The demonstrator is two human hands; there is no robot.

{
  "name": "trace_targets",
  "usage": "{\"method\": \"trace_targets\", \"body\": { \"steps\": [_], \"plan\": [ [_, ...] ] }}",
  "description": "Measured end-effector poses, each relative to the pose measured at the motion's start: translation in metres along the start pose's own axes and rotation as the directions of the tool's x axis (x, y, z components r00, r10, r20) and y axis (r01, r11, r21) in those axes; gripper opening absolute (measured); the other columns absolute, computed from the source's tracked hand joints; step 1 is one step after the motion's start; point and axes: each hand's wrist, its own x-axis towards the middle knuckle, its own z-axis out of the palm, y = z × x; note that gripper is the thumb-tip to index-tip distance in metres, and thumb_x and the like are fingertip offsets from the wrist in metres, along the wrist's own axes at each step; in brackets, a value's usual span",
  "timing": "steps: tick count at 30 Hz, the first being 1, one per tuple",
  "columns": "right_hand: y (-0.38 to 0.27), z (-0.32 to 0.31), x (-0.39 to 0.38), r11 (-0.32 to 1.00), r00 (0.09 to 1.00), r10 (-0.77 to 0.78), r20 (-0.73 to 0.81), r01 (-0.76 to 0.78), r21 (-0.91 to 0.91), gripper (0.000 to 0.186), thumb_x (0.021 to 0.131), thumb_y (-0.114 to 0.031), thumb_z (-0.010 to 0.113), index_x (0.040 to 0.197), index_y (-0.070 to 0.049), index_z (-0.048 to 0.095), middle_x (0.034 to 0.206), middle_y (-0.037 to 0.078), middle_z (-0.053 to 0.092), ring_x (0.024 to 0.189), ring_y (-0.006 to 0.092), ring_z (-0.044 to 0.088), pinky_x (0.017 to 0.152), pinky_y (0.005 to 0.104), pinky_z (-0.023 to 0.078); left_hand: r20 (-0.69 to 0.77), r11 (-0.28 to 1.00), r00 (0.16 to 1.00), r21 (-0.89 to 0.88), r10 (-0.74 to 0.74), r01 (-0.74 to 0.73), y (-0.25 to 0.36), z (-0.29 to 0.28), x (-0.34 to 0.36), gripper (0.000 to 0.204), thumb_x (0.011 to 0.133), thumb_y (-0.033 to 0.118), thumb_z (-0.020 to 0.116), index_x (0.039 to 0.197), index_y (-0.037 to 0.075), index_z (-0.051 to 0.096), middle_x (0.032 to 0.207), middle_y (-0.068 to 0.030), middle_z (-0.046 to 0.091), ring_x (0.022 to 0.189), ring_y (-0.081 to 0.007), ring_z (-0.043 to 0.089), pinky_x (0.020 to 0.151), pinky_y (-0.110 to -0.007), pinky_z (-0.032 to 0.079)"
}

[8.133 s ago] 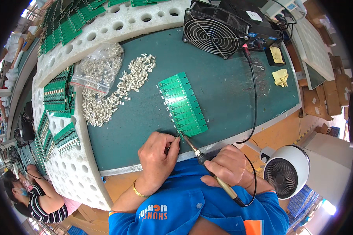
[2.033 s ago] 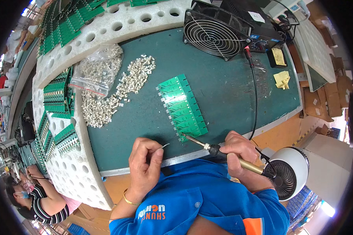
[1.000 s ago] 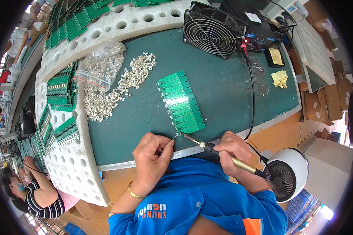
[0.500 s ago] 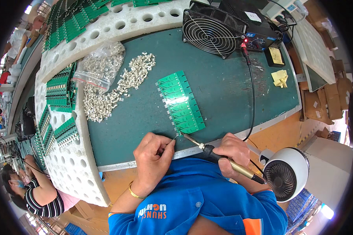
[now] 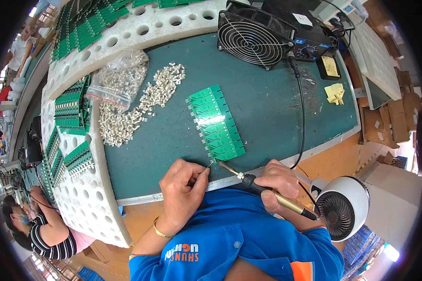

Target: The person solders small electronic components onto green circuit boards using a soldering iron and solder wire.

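Observation:
A green circuit board panel (image 5: 215, 122) lies on the mat, with small metal connectors along its left edge. At its lowest corner, my right hand (image 5: 279, 185) grips a soldering iron (image 5: 257, 184) with its tip against or very near the last connector. The fingers of my left hand (image 5: 185, 185) are pinched on a thin solder wire (image 5: 209, 166), whose end reaches the same corner. Whether tip and wire touch there is too small to tell.
Loose connectors (image 5: 122, 126) lie in a heap beside a plastic bag (image 5: 122, 77). White foam (image 5: 98, 187) carries more boards (image 5: 70, 110). A black fan (image 5: 251, 40), soldering station (image 5: 309, 49), cord (image 5: 304, 117) and sponge (image 5: 330, 66) stand right. A person (image 5: 51, 229) sits left.
The red light by the cord's plug on the soldering station has gone out. Both my hands, the iron and the board stay nearly still.

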Motion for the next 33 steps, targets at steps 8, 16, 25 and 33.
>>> {"method": "trace_targets", "body": {
  "steps": [8, 16, 25, 33],
  "plan": [
    [-0.001, 0.000, -0.001, 1.000, 1.000, 0.001, 0.001, -0.001, -0.004, 0.027, 0.095, -0.029, 0.064, 0.092, -0.002, 0.063, 0.060, 0.007, 0.056, 0.049, 0.0220, 0.051, 0.051, 0.0348, 0.040, -0.005, 0.999, 1.000, -0.033, -0.024, 0.023, 0.001, 0.001, 0.000, 0.010, 0.079, -0.005, 0.074, 0.078, 0.001, 0.066, 0.072, -0.0021, 0.053, 0.058, -0.0069, 0.050, 0.050, -0.022, 0.040],
    [-0.002, -0.002, -0.005, 1.000, 0.999, -0.014, 0.032, 0.015, -0.009, 0.025, 0.094, -0.027, 0.065, 0.095, -0.002, 0.062, 0.061, 0.006, 0.055, 0.050, 0.0224, 0.052, 0.052, 0.0352, 0.041, 0.017, 1.000, 1.000, -0.008, 0.014, -0.013, -0.001, -0.001, -0.001, 0.009, 0.080, -0.004, 0.074, 0.079, 0.001, 0.067, 0.071, -0.0022, 0.053, 0.057, -0.0073, 0.050, 0.050, -0.022, 0.040],
    [-0.005, -0.005, -0.006, 1.000, 0.997, -0.012, 0.070, 0.012, -0.003, 0.026, 0.094, -0.027, 0.066, 0.096, -0.002, 0.062, 0.062, 0.006, 0.055, 0.051, 0.0234, 0.052, 0.052, 0.0360, 0.041, 0.031, 1.000, 1.000, -0.014, 0.003, -0.003, -0.002, -0.001, -0.001, 0.008, 0.078, -0.003, 0.074, 0.079, 0.002, 0.068, 0.071, -0.0051, 0.056, 0.056, -0.0114, 0.054, 0.050, -0.025, 0.042],
    [-0.005, -0.002, -0.011, 1.000, 0.999, -0.017, 0.048, 0.018, -0.022, 0.026, 0.093, -0.028, 0.067, 0.095, -0.002, 0.063, 0.061, 0.006, 0.055, 0.050, 0.0225, 0.052, 0.051, 0.0352, 0.041, 0.021, 1.000, 1.000, 0.011, 0.017, -0.017, 0.000, -0.001, 0.001, 0.008, 0.076, -0.003, 0.075, 0.079, 0.003, 0.069, 0.070, -0.0073, 0.058, 0.056, -0.0161, 0.056, 0.049, -0.028, 0.043]
  ]
}}
